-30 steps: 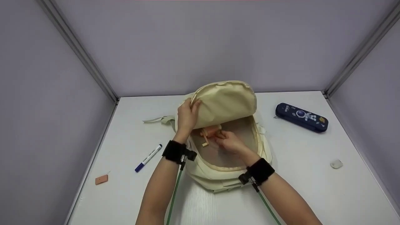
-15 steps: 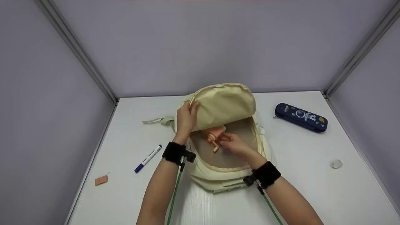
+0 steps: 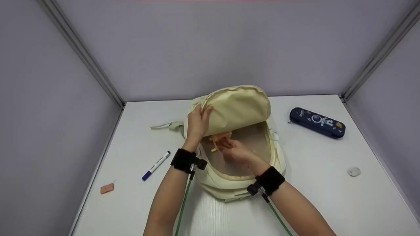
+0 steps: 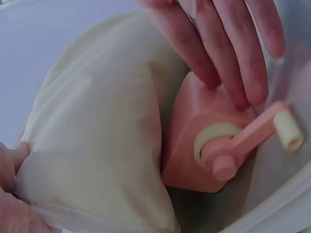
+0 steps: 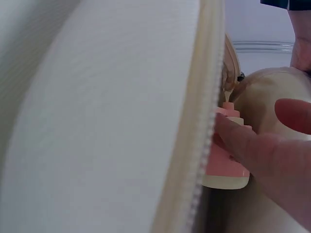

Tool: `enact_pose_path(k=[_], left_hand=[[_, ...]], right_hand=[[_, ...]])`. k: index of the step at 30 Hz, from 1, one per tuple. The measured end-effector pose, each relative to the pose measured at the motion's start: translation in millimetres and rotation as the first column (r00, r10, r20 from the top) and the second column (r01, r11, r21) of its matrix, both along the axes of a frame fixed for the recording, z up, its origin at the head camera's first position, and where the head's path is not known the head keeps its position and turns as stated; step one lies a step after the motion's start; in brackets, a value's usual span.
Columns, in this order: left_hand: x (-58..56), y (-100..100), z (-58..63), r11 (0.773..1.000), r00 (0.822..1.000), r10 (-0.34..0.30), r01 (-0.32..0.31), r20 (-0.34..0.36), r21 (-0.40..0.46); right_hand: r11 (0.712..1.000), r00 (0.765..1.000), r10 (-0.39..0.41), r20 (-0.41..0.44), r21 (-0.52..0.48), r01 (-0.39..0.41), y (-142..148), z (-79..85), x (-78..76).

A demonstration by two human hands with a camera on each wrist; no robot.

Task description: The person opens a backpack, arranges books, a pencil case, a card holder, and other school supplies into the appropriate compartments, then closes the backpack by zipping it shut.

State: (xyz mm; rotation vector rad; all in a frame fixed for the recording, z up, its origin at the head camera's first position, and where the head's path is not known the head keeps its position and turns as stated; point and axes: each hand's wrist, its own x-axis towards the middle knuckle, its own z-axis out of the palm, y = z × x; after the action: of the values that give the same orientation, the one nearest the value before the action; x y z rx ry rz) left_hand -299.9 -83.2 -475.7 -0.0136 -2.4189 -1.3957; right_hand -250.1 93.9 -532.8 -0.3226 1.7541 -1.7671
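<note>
A cream backpack (image 3: 210,182) lies unzipped on the white table, its front flap (image 3: 238,106) folded up and back. My left hand (image 3: 198,123) pinches the flap's left edge between thumb and fingers. Inside the main compartment, partly under the flap, sits a pink pencil sharpener (image 4: 187,141) with a crank and a cream knob. My right hand (image 3: 239,151) reaches into the bag, its long straight fingers (image 4: 243,58) touching the sharpener's body. In the right wrist view the thumb (image 5: 294,115) stands apart from the sharpener, while the bag's zipped edge (image 5: 194,126) hides part of it.
A dark blue space-print pencil case (image 3: 317,122) lies at the back right. Nearer on the right is a small whitish piece (image 3: 354,171). To the left are a marker (image 3: 156,166) with a blue cap and a small orange-brown block (image 3: 107,188). Grey walls border the table.
The sharpener swung toward me and right half a second ago, and now sits farther left and deeper under the flap. My right hand moved left with it. The left hand stays on the flap.
</note>
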Motion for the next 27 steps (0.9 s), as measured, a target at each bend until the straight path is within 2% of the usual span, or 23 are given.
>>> enact_pose_path(k=[6,14,18,23,25,27], left_hand=[[0.1,1,-0.9,1.0,1.0,-0.004,0.004,-0.004,-0.004],[-0.6,-1,-10.5,0.999,1.0,-0.011,0.011,0.001,-0.044],[-0.4,-2,-15.4,0.999,1.0,-0.018,0.018,-0.003,-0.035],[-0.7,-2,-18.9,0.999,1.0,0.002,-0.002,0.007,-0.041],[-0.9,-3,-19.3,0.999,1.0,0.007,-0.007,0.013,-0.049],[-1.3,-3,-18.6,0.999,1.0,0.01,-0.01,0.012,-0.049]], right_hand=[[0.997,0.998,0.061,-0.028,0.052,-0.06,-10,5.2,-1.2],[0.992,0.996,0.049,-0.069,0.117,-0.041,-3,6.5,5.2],[0.992,0.996,0.047,-0.076,0.122,-0.038,12,7.1,8.9],[0.993,0.993,0.073,-0.088,0.095,-0.065,42,6.5,8.3],[0.996,0.996,0.052,-0.078,0.081,-0.046,56,7.6,6.9],[0.996,0.997,-0.004,-0.08,0.091,0.011,71,9.6,3.8]])
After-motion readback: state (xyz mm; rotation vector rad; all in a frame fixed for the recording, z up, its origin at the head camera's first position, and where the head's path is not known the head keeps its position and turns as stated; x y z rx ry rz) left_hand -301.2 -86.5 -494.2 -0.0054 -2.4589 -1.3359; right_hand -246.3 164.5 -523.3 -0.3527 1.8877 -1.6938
